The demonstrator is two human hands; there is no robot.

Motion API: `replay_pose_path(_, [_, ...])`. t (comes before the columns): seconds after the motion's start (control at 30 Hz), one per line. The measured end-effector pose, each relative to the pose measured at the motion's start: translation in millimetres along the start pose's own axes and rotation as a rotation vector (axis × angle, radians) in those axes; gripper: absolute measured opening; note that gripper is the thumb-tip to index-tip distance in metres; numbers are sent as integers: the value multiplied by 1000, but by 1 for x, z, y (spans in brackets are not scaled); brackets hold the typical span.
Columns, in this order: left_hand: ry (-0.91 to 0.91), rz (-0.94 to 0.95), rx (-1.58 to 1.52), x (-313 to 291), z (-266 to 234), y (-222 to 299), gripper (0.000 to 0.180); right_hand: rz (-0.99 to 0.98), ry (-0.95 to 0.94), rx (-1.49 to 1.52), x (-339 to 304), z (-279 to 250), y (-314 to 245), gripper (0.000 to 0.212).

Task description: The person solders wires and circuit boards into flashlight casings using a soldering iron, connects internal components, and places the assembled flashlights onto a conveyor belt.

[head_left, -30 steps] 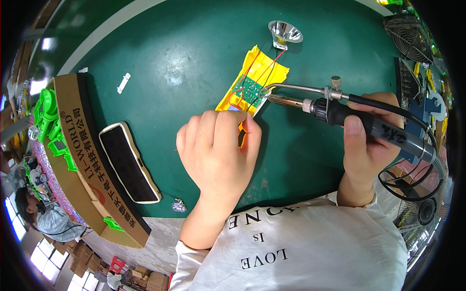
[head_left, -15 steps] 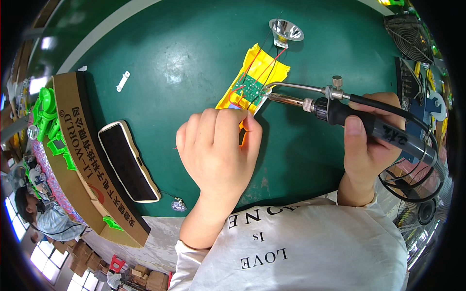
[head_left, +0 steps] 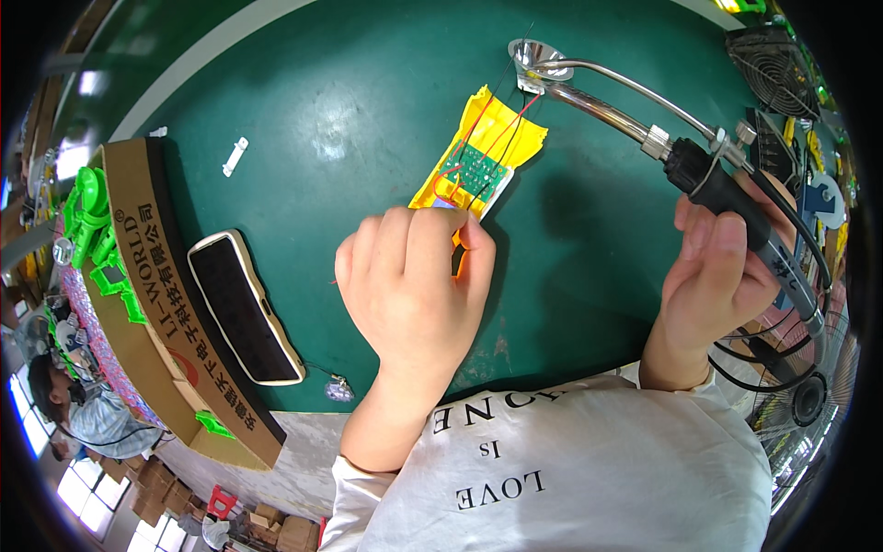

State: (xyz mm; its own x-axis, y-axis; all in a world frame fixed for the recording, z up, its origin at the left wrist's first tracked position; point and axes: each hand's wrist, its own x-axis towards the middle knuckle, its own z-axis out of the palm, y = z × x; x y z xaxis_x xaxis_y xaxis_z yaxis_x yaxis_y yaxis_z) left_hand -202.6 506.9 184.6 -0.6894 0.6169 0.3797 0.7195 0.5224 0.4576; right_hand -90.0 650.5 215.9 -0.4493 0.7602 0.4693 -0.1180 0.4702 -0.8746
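My left hand is closed round the near end of a yellow plastic housing lying on the table. Inside the housing sits a green circuit board with red and black wires. Those wires run up to a silvery cone-shaped reflector beyond the far end. My right hand grips a soldering iron with a curved metal feed tube fixed alongside. The iron is raised, clear of the board, and its tip overlaps the reflector in the view; whether they touch I cannot tell. My fingers hide the near end of the housing.
A phone in a pale case lies at left, beside a cardboard box with green plastic parts. A small white strip rests on the green table. A fan stands far right. Another person sits beyond the box.
My right hand has lifted the soldering iron off the board, its tip swinging up and away toward the reflector. My left hand and the yellow housing have hardly moved.
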Motion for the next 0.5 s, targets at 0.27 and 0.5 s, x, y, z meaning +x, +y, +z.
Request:
replay_pose_path(0.27, [-3, -6, 20, -1, 0, 0, 15, -78, 32, -28, 1, 0, 5, 32])
replay_pose_path(0.5, [27, 19, 19, -2, 1, -1, 19, -49, 30, 31, 1, 2, 3, 35])
